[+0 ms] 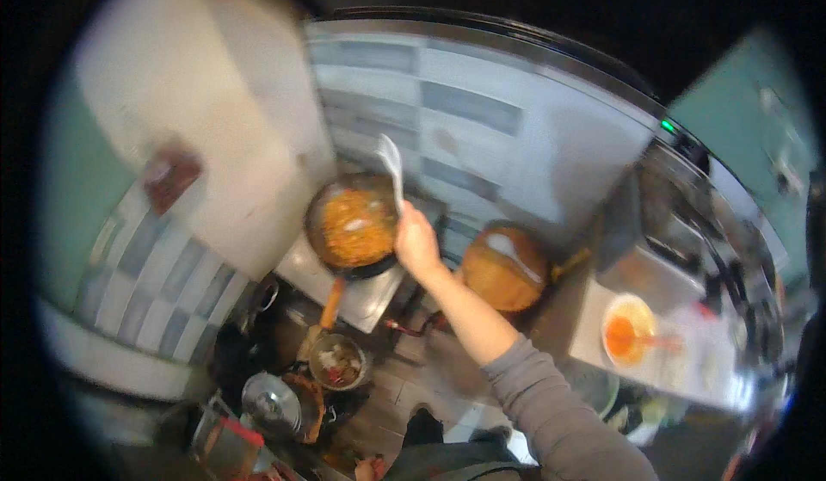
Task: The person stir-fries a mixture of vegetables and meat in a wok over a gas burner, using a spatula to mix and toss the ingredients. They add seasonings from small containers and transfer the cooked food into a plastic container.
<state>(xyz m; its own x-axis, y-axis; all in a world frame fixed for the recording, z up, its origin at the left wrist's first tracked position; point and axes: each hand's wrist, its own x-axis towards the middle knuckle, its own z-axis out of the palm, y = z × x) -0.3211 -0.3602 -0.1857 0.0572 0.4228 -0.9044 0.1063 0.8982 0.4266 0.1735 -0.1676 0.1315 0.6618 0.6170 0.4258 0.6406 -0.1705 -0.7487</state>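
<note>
My right hand [416, 239] grips the handle of a white spatula or spoon [392, 158], held beside and above the right rim of a frying pan. Orange-brown food [355, 229] in small pieces fills much of the frying pan [313, 216], with a pale spot near its middle. The pan sits on a metal-topped stove [381, 303], its wooden handle [332, 303] pointing down towards me. My left hand [369, 468] shows only in part at the bottom edge; whether it holds anything is unclear.
A pot with food [335, 361] and a metal lid [272, 400] stand below the stove. To the right are a round wooden board [497, 274] with a white utensil on it, and a counter bearing a bowl of orange liquid [623, 332]. A tiled wall [471, 107] rises behind.
</note>
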